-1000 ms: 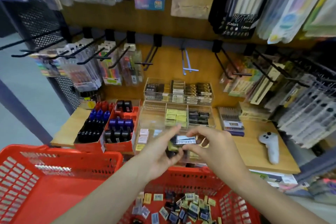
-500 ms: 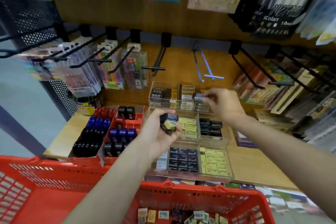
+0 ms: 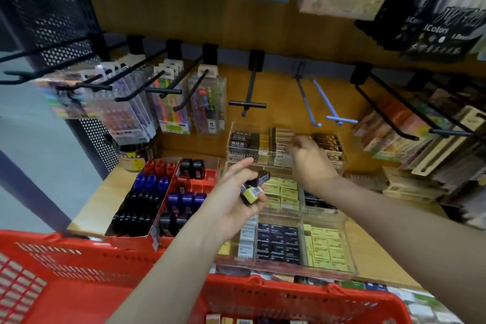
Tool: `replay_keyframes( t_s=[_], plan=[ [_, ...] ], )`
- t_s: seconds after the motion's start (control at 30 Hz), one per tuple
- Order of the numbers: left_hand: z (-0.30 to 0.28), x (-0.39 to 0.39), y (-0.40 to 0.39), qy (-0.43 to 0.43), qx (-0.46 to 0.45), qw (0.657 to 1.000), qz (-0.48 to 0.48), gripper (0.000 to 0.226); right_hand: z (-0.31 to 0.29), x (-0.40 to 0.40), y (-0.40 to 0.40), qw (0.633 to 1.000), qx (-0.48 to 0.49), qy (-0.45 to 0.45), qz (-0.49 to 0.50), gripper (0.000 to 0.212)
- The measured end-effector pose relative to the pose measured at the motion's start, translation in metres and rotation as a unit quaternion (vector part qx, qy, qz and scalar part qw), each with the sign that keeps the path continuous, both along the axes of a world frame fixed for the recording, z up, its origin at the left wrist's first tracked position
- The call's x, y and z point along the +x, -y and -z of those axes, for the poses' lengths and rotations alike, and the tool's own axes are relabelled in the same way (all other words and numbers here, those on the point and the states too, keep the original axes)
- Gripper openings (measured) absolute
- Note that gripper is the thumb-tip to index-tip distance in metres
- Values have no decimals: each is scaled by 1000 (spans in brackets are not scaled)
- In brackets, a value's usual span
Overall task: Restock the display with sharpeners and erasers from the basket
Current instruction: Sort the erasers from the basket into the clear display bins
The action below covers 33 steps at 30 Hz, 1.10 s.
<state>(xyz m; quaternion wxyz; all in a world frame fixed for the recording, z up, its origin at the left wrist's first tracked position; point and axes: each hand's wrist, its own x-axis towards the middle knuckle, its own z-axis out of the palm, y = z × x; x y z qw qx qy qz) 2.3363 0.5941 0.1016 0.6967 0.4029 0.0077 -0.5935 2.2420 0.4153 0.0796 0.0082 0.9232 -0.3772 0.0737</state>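
left hand (image 3: pixel 234 197) gripping erasers (image 3: pixel 253 189), raised

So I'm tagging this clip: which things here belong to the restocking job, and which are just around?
Part of the job:
- left hand gripping small erasers
- right hand reaching into the back clear tray
- red basket
- front clear tray
- sharpener boxes

Just around:
- hanging pen packs
- empty hooks
- notebooks

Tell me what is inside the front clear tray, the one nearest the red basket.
The front clear tray holds three groups of small packs: white ones on the left, dark blue ones in the middle, yellow ones on the right. The left hand covers its far left corner.
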Motion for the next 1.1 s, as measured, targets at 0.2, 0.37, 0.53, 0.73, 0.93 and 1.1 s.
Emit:
replay_keyframes(
  t_s=[0.2,0.37,0.53,0.73,0.93,1.1],
  plan=[
    [6,-2,-4,141,-18,989,31,51,-7,-3,-18,993,15,-80,87,64],
    [-1,-4,-12,256,-59,962,74,57,-41,-26,-61,891,364,271,30,31],
    [-17,-15,-14,330,-83,931,131,59,-59,-69,-107,748,550,372,1,18],
    [-14,-31,-19,322,-22,938,124,38,-59,-92,-110,695,566,437,74,30],
    [-7,-50,-18,315,33,938,143,21,-39,-87,-118,608,628,452,181,22],
    [3,-48,-9,196,63,973,104,37,-11,-120,-64,589,563,481,323,24]
  ],
)
